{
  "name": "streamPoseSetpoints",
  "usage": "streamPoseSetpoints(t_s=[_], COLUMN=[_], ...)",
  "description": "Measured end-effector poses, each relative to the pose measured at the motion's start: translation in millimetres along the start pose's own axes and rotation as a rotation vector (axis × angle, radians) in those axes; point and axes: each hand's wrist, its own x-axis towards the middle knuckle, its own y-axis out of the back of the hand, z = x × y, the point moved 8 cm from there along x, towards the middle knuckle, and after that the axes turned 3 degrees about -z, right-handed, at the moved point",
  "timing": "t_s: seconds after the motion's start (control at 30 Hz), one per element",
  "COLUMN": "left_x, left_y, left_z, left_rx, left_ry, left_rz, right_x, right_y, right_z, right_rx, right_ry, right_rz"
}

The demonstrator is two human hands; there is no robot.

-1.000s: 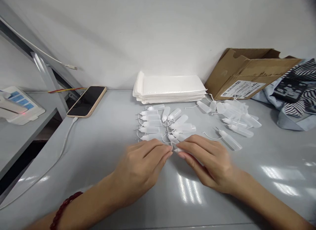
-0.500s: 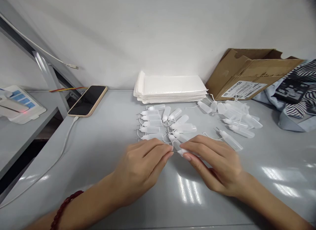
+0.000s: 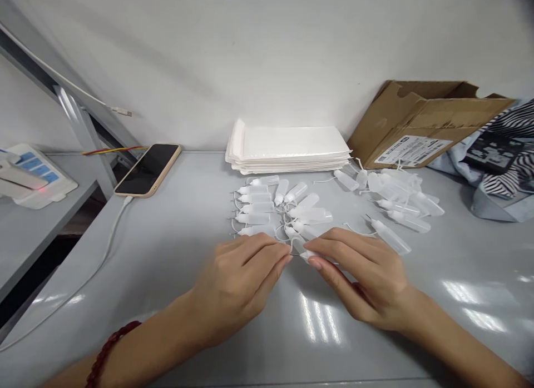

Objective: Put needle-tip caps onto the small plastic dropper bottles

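Note:
Between the fingers and thumb of my right hand (image 3: 362, 277) is a small translucent needle bottle (image 3: 307, 255), lying on its side with its thin metal needle pointing left. My left hand (image 3: 246, 277) is closed in a pinch at the needle's far end. A thin white strap bends up beside those fingertips; whatever cap sits inside the pinch is hidden. Just beyond both hands lies a loose cluster of needle bottles (image 3: 311, 214). To its left, several more bottles (image 3: 255, 207) lie in a neat column, needles facing left.
White padded envelopes (image 3: 292, 146) are stacked against the wall. More needle bottles (image 3: 403, 202) are heaped at right before an open cardboard box (image 3: 417, 121), with striped cloth (image 3: 500, 177) beside it. A phone (image 3: 148, 170) on a white cable lies at left on the grey table (image 3: 167, 232).

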Motion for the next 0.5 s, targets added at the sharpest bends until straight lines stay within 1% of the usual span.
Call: streamPoseSetpoints(t_s=[0.27, 0.5], left_x=[-1.2, -1.5], left_y=[0.2, -2.1], left_z=[0.8, 2.4], left_rx=[-0.001, 0.005], left_ry=[-0.013, -0.026], left_rz=[0.003, 0.003], right_x=[0.4, 0.9], right_y=[-1.1, -4.9], right_z=[0.3, 1.2], right_rx=[-0.010, 0.012], right_ry=[0.002, -0.016], right_rz=[0.005, -0.036])
